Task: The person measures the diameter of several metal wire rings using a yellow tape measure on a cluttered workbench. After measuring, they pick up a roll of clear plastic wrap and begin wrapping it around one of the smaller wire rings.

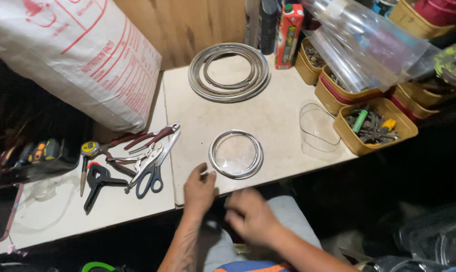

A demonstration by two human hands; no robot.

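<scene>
Nearest to me is the right hand (250, 217), low in front of the table edge and over the lap. It is so smeared that I cannot tell whether its grip is shut, open or holding anything. The left hand (200, 189) rests on the front edge of the table (278, 116). Its grip is loose and, as far as I can see, empty, with the fingertips just beside the small stack of metal rings (236, 154); I cannot tell if they touch.

From big to small, the risks as I judge them:

- The white sack (82, 55) leans over the left side above the tools. A bump could make it slump onto them.
- The big coil of rings (229, 72) lies flat at the back, well apart from the hands, so I see little risk there.
- The yellow tray of bits (374, 126) overhangs the right corner, and an elbow could tip it off.
- The clear tub (317, 130) is light and sits near that same edge, so a sweep of the arm would send it over.
- The small rings lie near the front edge. A careless pull toward the lap could slide one off or split the stack.
- The scissors (152, 174) and pliers (147, 141) lie just left of the left hand, so a blind reach sideways could catch a blade.
</scene>
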